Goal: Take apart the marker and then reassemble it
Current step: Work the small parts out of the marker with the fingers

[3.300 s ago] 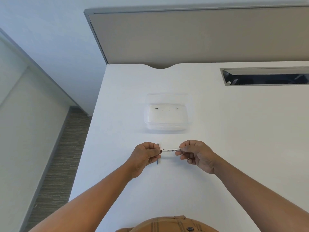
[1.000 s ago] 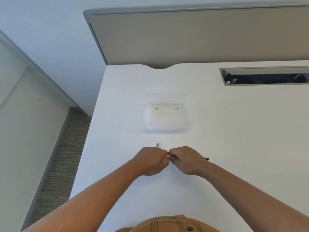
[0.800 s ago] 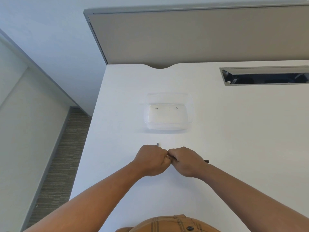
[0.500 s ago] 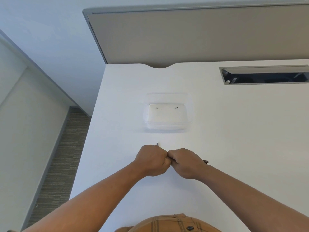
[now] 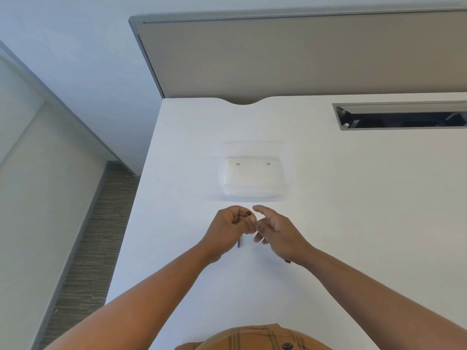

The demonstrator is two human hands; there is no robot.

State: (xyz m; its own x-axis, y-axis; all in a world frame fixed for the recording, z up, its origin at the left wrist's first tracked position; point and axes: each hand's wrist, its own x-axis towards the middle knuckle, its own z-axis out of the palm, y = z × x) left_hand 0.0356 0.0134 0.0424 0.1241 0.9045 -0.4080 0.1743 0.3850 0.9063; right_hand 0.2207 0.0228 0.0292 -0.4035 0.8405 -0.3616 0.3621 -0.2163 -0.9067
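Observation:
My left hand (image 5: 231, 224) is curled shut above the table's near middle, and a small dark marker piece (image 5: 249, 213) shows pinched at its fingertips. Just to its right, almost touching it, my right hand (image 5: 276, 232) holds nothing and its fingers are spread. A thin blue rod (image 5: 238, 243) lies on the white table (image 5: 353, 223), mostly hidden under my left hand. A dark end of the marker body (image 5: 286, 261) peeks out from under my right wrist on the table; the remainder of it is hidden.
A clear plastic tray (image 5: 289, 173) sits just beyond my hands. At the far right is a recessed cable slot (image 5: 401, 116). A grey partition (image 5: 303, 59) stands along the back edge. The table's left edge drops to carpeted floor (image 5: 83, 248).
My fists were pressed together on the marker; now they have lifted and moved forward. My right hand has let go and spread its fingers. The marker's dark end now lies under my right wrist.

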